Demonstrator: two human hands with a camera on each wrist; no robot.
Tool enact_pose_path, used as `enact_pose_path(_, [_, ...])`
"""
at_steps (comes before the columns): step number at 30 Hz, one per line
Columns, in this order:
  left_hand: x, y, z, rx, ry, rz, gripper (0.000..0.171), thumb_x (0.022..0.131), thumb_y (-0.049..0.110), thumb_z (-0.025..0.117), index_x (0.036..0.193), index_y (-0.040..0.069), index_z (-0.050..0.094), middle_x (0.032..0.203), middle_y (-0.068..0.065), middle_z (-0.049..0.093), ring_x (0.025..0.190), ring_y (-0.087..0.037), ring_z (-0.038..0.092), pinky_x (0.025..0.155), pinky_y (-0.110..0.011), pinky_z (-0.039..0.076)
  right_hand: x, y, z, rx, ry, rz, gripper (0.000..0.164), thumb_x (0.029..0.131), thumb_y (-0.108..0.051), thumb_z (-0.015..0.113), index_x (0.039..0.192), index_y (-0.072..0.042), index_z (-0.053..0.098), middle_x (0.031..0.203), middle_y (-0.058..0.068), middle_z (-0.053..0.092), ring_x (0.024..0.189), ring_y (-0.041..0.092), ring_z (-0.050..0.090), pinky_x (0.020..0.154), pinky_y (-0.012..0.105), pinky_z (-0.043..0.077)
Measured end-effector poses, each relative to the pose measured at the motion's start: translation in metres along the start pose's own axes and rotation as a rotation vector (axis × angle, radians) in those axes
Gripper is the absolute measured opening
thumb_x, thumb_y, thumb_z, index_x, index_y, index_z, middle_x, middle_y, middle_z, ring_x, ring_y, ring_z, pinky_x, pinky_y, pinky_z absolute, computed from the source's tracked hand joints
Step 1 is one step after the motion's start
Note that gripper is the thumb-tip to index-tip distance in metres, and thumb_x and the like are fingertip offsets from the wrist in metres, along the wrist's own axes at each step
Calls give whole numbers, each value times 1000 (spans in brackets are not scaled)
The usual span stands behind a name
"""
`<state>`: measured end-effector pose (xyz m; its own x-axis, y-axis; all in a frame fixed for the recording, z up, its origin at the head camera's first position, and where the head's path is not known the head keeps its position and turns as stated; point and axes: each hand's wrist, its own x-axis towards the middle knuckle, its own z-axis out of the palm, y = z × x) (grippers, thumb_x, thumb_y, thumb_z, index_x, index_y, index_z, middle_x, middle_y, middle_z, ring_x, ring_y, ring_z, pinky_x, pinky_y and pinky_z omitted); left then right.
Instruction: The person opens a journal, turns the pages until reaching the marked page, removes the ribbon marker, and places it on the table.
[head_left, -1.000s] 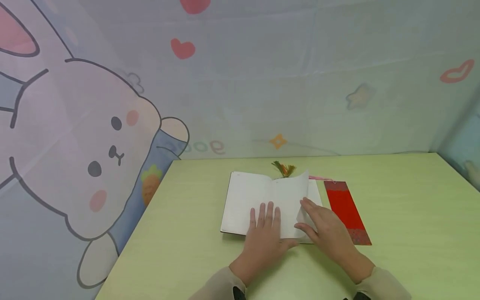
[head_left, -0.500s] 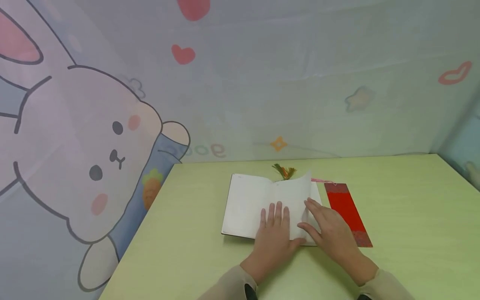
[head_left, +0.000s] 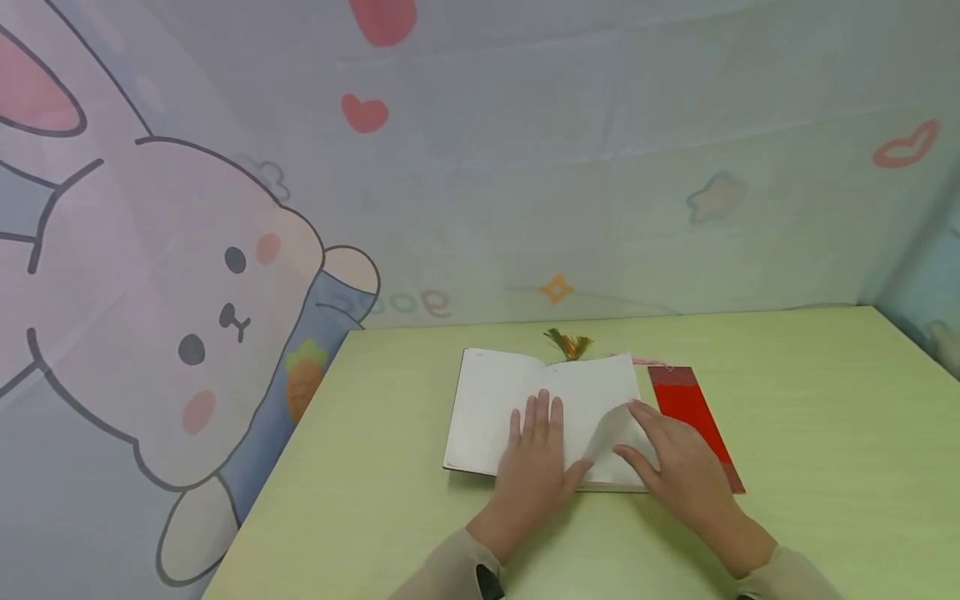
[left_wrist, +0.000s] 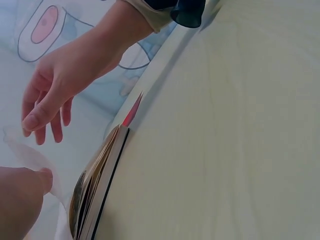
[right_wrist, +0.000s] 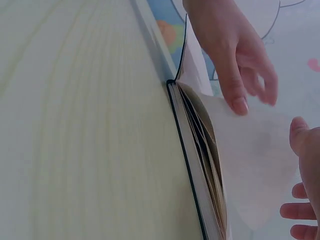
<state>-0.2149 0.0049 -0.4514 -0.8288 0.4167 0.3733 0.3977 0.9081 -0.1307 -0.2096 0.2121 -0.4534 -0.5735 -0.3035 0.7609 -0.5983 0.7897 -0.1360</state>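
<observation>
The notebook [head_left: 491, 404] lies under left grip [head_left: 529, 471]; its lifted page [right_wrist: 255, 155] beside right grip [head_left: 681, 467] (both spread wide).

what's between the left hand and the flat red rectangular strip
In the head view, the open white-paged notebook's right half, its paper leaf curled up, then the right hand.

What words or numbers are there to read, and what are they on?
"oog", looks like: faint letters on the backdrop; anything before them is too faint to read.
Tiny marks atop the open book's pages: too small to read.
Red strip: no writing I can make out.
</observation>
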Motion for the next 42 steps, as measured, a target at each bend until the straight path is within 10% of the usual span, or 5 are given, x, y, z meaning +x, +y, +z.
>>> enact_pose_path(7, [-4, -12, -1, 7, 192, -25, 94, 85, 51, 59, 144, -7, 14, 147, -34, 5, 136, -44, 15, 107, -49, 22, -6, 5, -1, -4, -14, 30, 74, 94, -59, 30, 121, 5, 56, 114, 21, 61, 95, 38, 61, 77, 52, 48])
enact_pose_path(12, [-8, -22, -5, 12, 207, -49, 96, 84, 47, 62, 146, -5, 9, 145, -39, -3, 134, -50, 8, 106, -53, 21, -9, 6, -3, -29, -62, 63, 56, 89, -42, 58, 119, 5, 56, 112, 21, 62, 94, 36, 61, 77, 50, 48])
enact_pose_path(22, [-19, -45, 0, 0, -65, -93, 73, 91, 52, 45, 150, 21, 15, 151, -26, -11, 137, -45, -7, 104, -62, 7, -11, 6, -5, -77, -257, 153, 52, 78, -27, 73, 116, 5, 58, 112, 22, 61, 100, 38, 59, 83, 51, 46])
enact_pose_path(42, [-39, -60, 6, -204, -356, -158, 67, 97, 53, 26, 149, 12, 19, 152, -19, 13, 139, -37, 4, 108, -54, 5, -15, 11, -6, -78, -543, 303, 60, 84, -36, 66, 126, 4, 53, 127, 27, 50, 116, 43, 46, 93, 57, 36])
